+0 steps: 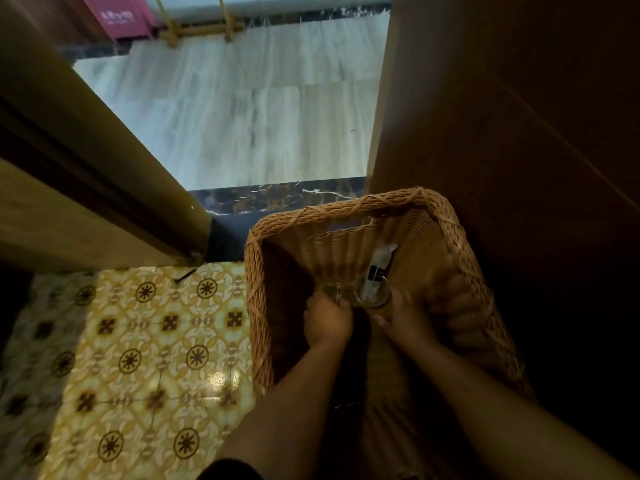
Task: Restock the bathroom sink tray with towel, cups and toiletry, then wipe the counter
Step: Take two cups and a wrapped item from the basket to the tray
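Note:
A brown wicker basket stands on the floor at the lower right, and both my hands reach down into it. My left hand is closed around a clear glass cup. Beside it, my right hand grips a second clear glass cup with a white and black toiletry sachet sticking up out of it. The two cups sit side by side low in the basket. The dim light hides the basket's bottom.
A wooden door rises right beside the basket. A wooden door frame runs along the left. Patterned yellow tiles cover the near floor, a dark marble threshold crosses ahead, and pale wood flooring lies beyond.

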Action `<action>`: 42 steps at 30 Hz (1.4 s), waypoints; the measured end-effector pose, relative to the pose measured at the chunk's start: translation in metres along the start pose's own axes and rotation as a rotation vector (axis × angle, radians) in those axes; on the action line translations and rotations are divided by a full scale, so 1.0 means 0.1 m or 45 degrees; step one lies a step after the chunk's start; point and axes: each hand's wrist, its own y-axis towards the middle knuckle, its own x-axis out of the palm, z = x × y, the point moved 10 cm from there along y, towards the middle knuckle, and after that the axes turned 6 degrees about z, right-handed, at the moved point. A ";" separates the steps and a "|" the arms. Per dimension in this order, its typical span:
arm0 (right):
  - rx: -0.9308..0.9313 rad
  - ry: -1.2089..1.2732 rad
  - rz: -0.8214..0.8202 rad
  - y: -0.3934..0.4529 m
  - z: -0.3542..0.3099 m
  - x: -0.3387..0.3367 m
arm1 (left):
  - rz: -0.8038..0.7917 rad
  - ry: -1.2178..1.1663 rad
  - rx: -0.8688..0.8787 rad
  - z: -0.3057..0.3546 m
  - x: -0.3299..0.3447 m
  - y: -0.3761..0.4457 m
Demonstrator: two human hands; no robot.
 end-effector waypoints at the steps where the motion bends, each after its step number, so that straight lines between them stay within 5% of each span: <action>1: 0.025 0.068 0.008 0.09 0.08 0.09 | 0.047 -0.023 -0.087 -0.14 0.12 0.11; 5: 0.063 0.300 0.119 0.59 0.66 0.62 | 0.142 -0.129 -0.247 -0.51 0.56 0.50; 13: 0.028 0.324 0.178 0.98 0.94 1.16 | 0.066 -0.390 -0.189 -0.76 1.15 1.03; 19: -0.121 0.232 0.243 1.02 0.58 0.93 | 0.040 -0.362 -0.100 -0.75 1.19 1.17; 29: -0.024 0.260 0.269 0.95 0.60 0.97 | 0.096 -0.515 -0.147 -0.91 1.20 1.19; 35: 0.051 0.275 0.123 0.75 0.55 0.71 | 0.120 -0.610 -0.016 -0.69 0.81 0.59; 42: 0.036 0.268 0.146 -0.34 0.10 -0.43 | 0.053 -0.618 0.327 0.16 -0.36 -0.67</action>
